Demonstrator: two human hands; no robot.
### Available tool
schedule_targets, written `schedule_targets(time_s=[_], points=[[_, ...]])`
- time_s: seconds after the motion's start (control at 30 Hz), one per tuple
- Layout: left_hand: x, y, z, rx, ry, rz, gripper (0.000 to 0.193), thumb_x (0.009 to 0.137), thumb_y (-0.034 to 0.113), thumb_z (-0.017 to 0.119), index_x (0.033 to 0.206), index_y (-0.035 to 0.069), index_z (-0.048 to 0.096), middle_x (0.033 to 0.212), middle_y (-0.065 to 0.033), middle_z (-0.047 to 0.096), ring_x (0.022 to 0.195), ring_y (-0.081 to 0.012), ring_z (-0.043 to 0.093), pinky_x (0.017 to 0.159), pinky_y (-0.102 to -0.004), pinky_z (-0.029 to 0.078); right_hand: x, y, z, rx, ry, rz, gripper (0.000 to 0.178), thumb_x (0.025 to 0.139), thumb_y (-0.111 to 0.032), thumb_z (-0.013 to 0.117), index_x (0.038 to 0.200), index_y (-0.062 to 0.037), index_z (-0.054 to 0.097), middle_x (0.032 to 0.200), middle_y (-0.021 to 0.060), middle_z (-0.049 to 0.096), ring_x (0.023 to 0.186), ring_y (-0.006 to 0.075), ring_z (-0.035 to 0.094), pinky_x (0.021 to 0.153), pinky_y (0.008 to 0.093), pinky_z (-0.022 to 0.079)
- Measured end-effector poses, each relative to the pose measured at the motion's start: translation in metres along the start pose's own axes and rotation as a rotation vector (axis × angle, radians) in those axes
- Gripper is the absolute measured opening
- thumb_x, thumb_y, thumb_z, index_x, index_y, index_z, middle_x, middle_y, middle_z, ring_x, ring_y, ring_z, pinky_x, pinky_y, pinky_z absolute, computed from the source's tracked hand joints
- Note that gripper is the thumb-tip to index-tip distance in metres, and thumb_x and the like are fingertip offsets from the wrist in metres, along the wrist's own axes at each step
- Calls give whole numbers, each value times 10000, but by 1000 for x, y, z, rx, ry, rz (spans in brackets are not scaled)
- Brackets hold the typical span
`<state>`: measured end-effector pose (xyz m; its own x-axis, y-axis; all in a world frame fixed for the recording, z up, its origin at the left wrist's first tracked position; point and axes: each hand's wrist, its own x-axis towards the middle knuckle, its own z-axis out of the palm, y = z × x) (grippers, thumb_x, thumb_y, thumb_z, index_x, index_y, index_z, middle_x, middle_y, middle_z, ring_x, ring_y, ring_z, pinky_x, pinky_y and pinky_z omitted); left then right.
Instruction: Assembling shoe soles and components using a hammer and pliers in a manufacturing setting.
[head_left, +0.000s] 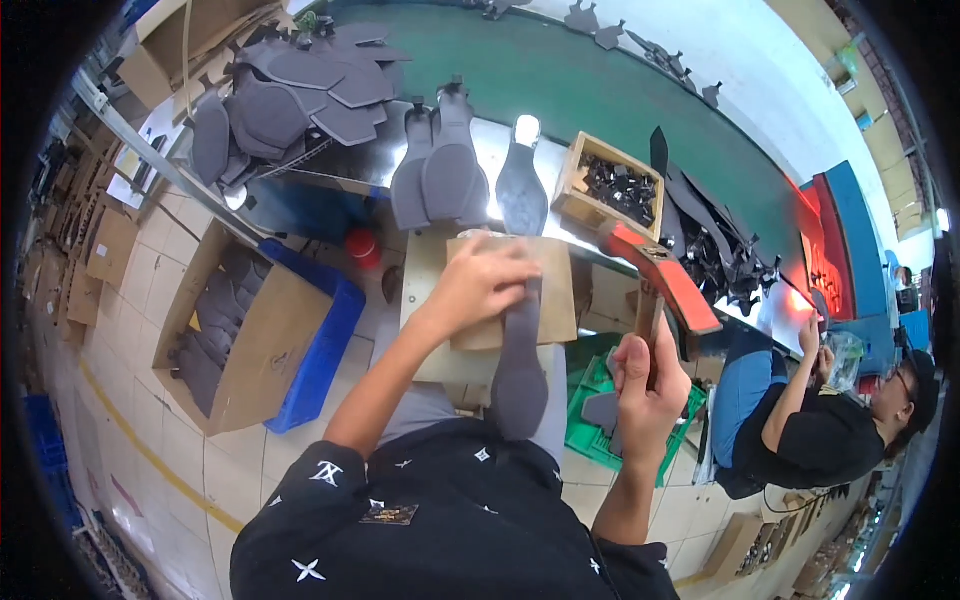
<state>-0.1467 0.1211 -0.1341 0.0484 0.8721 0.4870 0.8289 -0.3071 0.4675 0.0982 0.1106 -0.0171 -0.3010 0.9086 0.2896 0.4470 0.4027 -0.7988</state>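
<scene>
A dark grey shoe sole (520,385) lies lengthwise over a tan board (557,300), its broad end reaching toward my lap. My left hand (487,280) is over the board with bent fingers, gripping the sole's narrow end; the fingertips are a little blurred and hide that end. In my right hand (648,385) is a hammer (662,272) with an orange-red head, raised to the right of the board, fingers wrapped round its handle. Just beyond the board, another sole (522,190) with a shiny pale end rests on the bench.
A wooden box (570,190) holds small black parts. Stacked soles (455,170) stand beside a large pile of grey soles (300,90). Left below is a cardboard box (240,375) against a blue crate (325,350); right below, a green crate (590,445). A co-worker (820,420) sits at right.
</scene>
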Motion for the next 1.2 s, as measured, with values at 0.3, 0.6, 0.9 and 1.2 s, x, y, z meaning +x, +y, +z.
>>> schedule_targets(time_s=[0.3, 0.6, 0.9, 1.2], points=[[-49, 110, -89, -1113, -366, -337, 310, 926, 213, 655, 806, -52, 547, 775, -121, 494, 742, -193, 519, 680, -337, 408, 15, 53, 39, -693, -466, -624, 516, 854, -92, 662, 1358, -69, 552, 1290, 154, 602, 1178, 368, 556, 954, 470, 432], [-65, 132, -89, -1690, -764, -593, 365, 1046, 294, 476, 1124, -29, 627, 1122, -107, 626, 1146, -178, 555, 1037, -321, 398, -47, 7, 52, 1179, -649, 175, 668, 933, -613, 495, 1000, 35, 641, 1038, 184, 653, 1024, 325, 609, 985, 514, 451], [-51, 134, -54, -1846, -850, -638, 554, 1027, 337, 509, 1433, -22, 394, 1207, -98, 591, 1141, -159, 557, 1031, -316, 409, -32, 17, 36, 1086, -547, 276, 672, 890, -712, 489, 818, -50, 582, 768, 73, 594, 867, 270, 606, 914, 491, 469], [15, 97, -77, -1062, -485, -570, 491, 877, 57, 715, 1317, -69, 537, 1259, -79, 601, 1150, -144, 557, 998, -294, 438, 73, 101, -49, 306, 246, 139, 372, 1012, -320, 559, 1080, 28, 673, 1009, 102, 705, 943, 154, 632, 869, 287, 483]])
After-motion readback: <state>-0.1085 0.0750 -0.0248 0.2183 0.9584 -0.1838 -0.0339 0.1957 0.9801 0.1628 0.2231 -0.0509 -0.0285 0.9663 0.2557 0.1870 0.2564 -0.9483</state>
